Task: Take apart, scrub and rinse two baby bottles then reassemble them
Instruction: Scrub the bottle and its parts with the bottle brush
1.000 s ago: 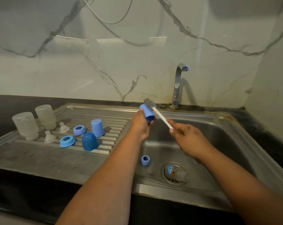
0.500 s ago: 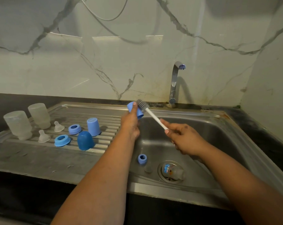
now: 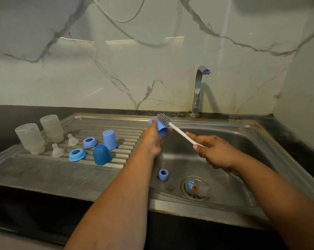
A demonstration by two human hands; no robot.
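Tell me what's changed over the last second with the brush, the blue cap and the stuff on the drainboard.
Little has changed. The brush head has shifted from beside the blue cap's open end to alongside its body. The left hand still grips the cap and the right hand the white handle. The drainboard parts and the bottle over the drain have not moved.

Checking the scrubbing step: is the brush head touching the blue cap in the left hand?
Touching. The head view shows the brush head pressed against the blue cap's side, no gap between them.
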